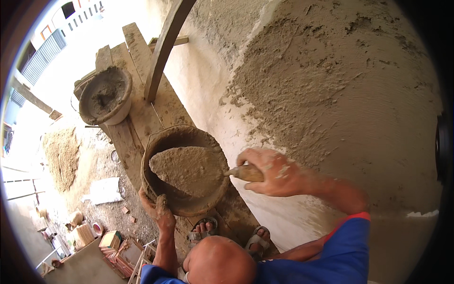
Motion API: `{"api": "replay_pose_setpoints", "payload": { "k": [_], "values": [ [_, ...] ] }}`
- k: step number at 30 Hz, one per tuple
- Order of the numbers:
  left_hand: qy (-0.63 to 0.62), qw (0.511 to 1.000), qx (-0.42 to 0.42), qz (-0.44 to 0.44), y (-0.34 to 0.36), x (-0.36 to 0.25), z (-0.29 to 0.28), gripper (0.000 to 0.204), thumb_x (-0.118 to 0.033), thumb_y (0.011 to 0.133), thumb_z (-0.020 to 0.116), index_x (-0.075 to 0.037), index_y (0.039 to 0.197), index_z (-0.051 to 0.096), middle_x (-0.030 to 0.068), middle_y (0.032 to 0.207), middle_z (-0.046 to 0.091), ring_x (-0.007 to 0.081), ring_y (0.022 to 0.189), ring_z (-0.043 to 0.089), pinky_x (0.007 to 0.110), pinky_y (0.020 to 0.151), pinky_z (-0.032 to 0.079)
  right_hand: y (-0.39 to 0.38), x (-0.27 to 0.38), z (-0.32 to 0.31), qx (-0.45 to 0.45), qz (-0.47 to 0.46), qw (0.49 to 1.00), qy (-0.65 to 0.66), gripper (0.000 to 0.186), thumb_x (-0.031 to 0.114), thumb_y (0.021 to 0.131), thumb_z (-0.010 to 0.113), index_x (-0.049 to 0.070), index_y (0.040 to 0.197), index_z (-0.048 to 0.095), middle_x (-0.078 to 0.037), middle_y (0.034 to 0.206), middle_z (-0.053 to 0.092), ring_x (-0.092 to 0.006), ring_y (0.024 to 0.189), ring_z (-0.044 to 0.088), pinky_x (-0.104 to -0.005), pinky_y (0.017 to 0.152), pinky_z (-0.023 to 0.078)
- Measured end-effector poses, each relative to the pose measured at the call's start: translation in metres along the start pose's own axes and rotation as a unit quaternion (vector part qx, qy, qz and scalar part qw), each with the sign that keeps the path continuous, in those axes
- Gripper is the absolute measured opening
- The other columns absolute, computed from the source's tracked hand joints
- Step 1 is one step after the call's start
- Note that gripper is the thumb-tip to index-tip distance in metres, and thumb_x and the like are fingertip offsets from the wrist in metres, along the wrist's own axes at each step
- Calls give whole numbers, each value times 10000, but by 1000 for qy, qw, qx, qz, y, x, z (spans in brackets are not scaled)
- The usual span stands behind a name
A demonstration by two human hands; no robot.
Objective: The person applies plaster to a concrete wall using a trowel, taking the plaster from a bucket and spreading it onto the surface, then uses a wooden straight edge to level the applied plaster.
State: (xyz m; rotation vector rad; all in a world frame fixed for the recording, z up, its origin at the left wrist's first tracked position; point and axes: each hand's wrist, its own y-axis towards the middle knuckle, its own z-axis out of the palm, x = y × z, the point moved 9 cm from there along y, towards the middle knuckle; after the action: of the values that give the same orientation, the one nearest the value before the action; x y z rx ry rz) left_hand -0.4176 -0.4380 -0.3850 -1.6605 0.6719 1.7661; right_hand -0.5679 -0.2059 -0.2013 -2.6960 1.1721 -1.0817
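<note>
Mortar (pixel 184 165) heaped on trowel (pixel 250 174) across bucket (pixel 182 202); basin (pixel 121 113) holds more.

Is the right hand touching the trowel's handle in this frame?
Touching. The head view shows the right hand with its fingers and thumb curled around the wooden handle.

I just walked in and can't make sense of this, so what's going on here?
The left hand holds the near bucket by its edge, while the right hand grips the handle of a trowel. The blade, heaped with a mortar-like mix, is over that bucket. A second bucket stands farther along the wooden planks. The wall alongside is partly covered with rough, grayish-brown mix.
</note>
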Motion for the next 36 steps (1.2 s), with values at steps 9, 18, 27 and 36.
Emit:
{"api": "replay_pose_setpoints", "payload": {
  "k": [9, 18, 27, 36],
  "values": [
    [-45, 998, 29, -17, 0, -1, 15, 492, -110, 855, 554, 1, 1312, 411, 79, 1168, 506, 181, 1093, 477, 335, 996, 366, -64, -120, -179, -234, 230, 923, -203, 354, 229, 934, 557, 25, 1222, 582, -205, 1132, 623, -289, 983, 633, -410, 822, 558],
    [3, 1000, -28, -2, -1, -11, -12, 537, -68, 832, 577, 11, 1334, 402, 90, 1200, 500, 188, 1119, 478, 338, 1008, 362, -65, -52, -174, -209, 177, 959, -72, 404, 174, 911, 576, 60, 1297, 539, -154, 1118, 617, -201, 897, 612, -340, 798, 538],
    [54, 998, 1, 44, -3, -20, 10, 499, -113, 795, 605, 17, 1249, 444, 85, 1165, 449, 194, 1086, 447, 323, 981, 354, 28, -26, 81, -169, -106, 805, -558, 53, 195, 856, 608, 169, 901, 617, -20, 745, 539, -187, 701, 544, -334, 609, 486],
    [-3, 999, 0, 40, -1, -13, 7, 534, -110, 808, 586, 13, 1297, 409, 78, 1142, 504, 182, 1050, 494, 319, 950, 394, 29, -49, 99, -1, -62, 995, -72, 364, 147, 799, 638, 76, 1154, 603, -183, 857, 663, -393, 790, 654, -485, 706, 532]
  ]
}}
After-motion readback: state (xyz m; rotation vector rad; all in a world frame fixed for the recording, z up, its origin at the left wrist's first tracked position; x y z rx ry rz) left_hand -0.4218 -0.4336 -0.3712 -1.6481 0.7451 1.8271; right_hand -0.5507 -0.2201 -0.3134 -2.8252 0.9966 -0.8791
